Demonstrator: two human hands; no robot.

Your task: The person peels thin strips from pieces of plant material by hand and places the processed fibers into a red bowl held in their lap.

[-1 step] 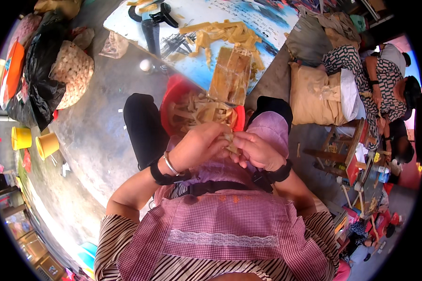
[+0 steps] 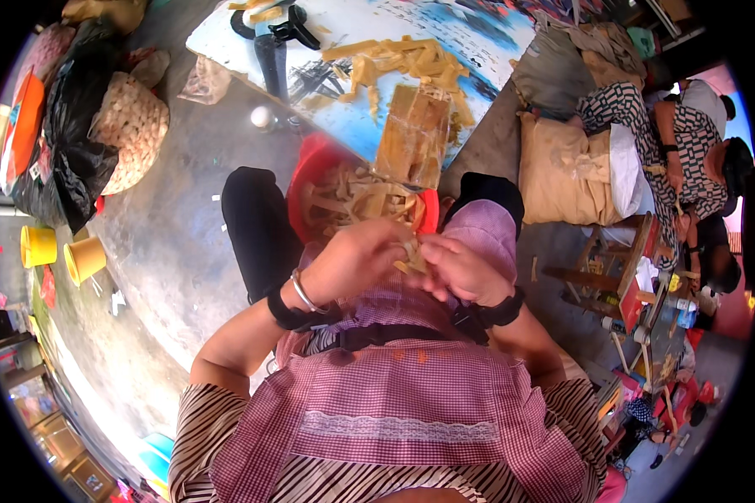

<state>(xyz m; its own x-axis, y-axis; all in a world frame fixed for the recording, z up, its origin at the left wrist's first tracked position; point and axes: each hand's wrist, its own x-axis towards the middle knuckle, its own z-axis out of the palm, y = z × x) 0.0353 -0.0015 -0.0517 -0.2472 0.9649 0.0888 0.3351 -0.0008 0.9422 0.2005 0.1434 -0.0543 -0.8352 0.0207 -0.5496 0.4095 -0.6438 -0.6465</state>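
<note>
Pale-yellow, soft-looking strip (image 2: pixel 412 256) held up in front of the body, between both bare hands. Pinched by the curled left hand (image 2: pixel 362 256), thumb and fingers nearly together. Right hand (image 2: pixel 470 267) half-closed just beside, fingertips at or near the strip's edge; impossible to tell whether gripping or merely touching. Both brought in close over a pink-and-white checked apron (image 2: pixel 394 377), probably for fine control of so small a piece.

Just beyond, between the knees (image 2: pixel 253 201), a round red plastic basin (image 2: pixel 300 189), perhaps set so near to stay within easy reach. Inside, a loose tangle of flat cream-and-tan strips (image 2: pixel 352 201). Over the basin's far right side, jutting past the edge of a white-and-blue painted tabletop (image 2: pixel 495 50), a brown rectangular block in clear film (image 2: pixel 411 138). Behind that, a scattered heap of yellow-brown strips (image 2: pixel 403 63).

Farther left, two yellow plastic buckets (image 2: pixel 38 246), contents impossible to make out; also a cream, knobbly bag (image 2: pixel 130 126) against a bulging black plastic sack (image 2: pixel 67 126). Out to the right, a plump tan sack (image 2: pixel 562 163), filling hidden.
</note>
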